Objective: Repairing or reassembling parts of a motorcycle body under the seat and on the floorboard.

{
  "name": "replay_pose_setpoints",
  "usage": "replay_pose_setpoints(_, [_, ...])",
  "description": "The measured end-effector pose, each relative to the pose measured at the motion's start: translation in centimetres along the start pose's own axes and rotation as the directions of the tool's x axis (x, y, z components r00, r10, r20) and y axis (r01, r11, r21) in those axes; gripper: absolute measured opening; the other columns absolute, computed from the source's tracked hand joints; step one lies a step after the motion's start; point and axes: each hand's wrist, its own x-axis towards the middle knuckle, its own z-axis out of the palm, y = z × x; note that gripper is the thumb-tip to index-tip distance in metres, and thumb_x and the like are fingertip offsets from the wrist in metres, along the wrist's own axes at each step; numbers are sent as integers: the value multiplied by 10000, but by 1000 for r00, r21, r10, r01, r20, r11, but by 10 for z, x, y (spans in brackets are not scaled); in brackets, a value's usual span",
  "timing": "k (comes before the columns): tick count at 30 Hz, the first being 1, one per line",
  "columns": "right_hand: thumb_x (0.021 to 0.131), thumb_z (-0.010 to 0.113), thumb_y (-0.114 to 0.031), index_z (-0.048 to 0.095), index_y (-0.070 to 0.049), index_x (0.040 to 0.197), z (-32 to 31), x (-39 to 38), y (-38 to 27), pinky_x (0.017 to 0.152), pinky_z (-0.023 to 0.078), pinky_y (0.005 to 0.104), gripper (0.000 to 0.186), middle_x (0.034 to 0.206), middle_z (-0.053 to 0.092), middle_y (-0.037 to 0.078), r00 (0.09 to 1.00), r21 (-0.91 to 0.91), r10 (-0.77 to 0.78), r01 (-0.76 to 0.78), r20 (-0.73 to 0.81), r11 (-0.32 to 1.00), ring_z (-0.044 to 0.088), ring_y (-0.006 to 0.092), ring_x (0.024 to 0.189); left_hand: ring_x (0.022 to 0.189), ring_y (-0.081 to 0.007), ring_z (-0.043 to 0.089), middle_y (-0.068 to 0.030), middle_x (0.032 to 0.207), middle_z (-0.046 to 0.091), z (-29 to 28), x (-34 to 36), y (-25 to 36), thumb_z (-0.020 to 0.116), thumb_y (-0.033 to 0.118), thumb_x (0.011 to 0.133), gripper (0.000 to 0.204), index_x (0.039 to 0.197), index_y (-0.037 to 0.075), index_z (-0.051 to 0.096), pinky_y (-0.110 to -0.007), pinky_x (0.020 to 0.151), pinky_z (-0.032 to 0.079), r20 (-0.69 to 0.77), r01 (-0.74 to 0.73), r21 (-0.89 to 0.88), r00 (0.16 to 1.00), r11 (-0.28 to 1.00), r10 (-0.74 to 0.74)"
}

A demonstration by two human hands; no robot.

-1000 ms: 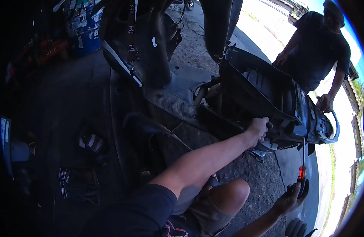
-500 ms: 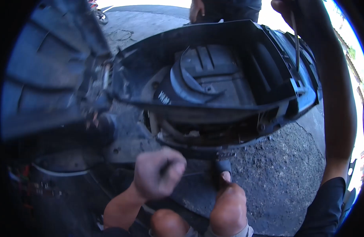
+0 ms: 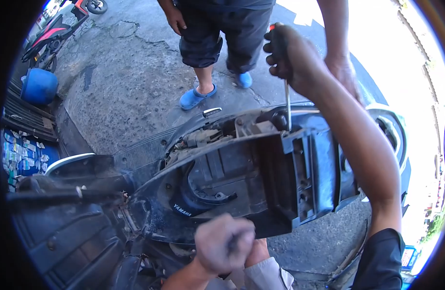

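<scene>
Scooter lies across the view, its storage bin uncovered. Co-worker stands on the far side. Right hand: grip closed around a screwdriver, shaft pointing down at the bin's far rear corner. Left hand: fingers curled, by the bin's near rim; cannot tell whether its grip holds anything.

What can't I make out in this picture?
- Screwdriver: handle mostly covered by the right hand, head view.
- Left hand: blurred in the head view; whether it holds anything is unclear.
- Co-worker: head cut off by the head view's top edge.
</scene>
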Motion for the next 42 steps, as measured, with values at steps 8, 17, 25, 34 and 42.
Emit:
replay_pose_setpoints(8, [1053,461,-503,560,-29,1141,-4,23,17,486,465,257,493,818,553,40,984,62,143,-151,110,987,534,118,601,734,-45,564,-3,846,678,43,153,-21,653,96,958,185,1074,-43,693,-243,668,472,149,560,34,816,828,-558])
replay_pose_setpoints(17, [1039,476,-537,561,-52,1105,-2,19,24,478,412,234,496,785,547,15,982,113,120,-136,144,984,516,97,594,790,-117,603,-65,838,698,58,188,-39,701,202,949,288,1063,-62,720,-301,739,492,389,626,91,694,774,-606])
replay_pose_setpoints(25, [1040,477,-540,552,-51,1112,-5,13,26,475,426,226,500,783,548,19,982,140,131,-149,133,979,521,84,588,758,-114,592,-72,813,693,56,192,-40,694,191,945,266,1015,-63,727,-302,708,487,430,633,117,662,765,-614])
replay_pose_setpoints(34, [967,668,-428,534,52,1160,3,6,9,471,447,255,534,795,594,65,986,-241,82,-45,147,969,563,91,563,602,-177,574,-127,663,640,56,193,-39,691,226,935,267,940,-39,725,-351,610,472,379,576,157,715,802,-588])
replay_pose_setpoints(42, [1022,576,-395,626,33,1110,36,17,1,510,373,221,440,683,515,-34,1000,-260,-24,18,-18,965,470,54,572,769,-427,674,-229,753,670,62,176,-55,652,297,916,318,772,15,683,-532,725,516,329,464,213,795,860,-510])
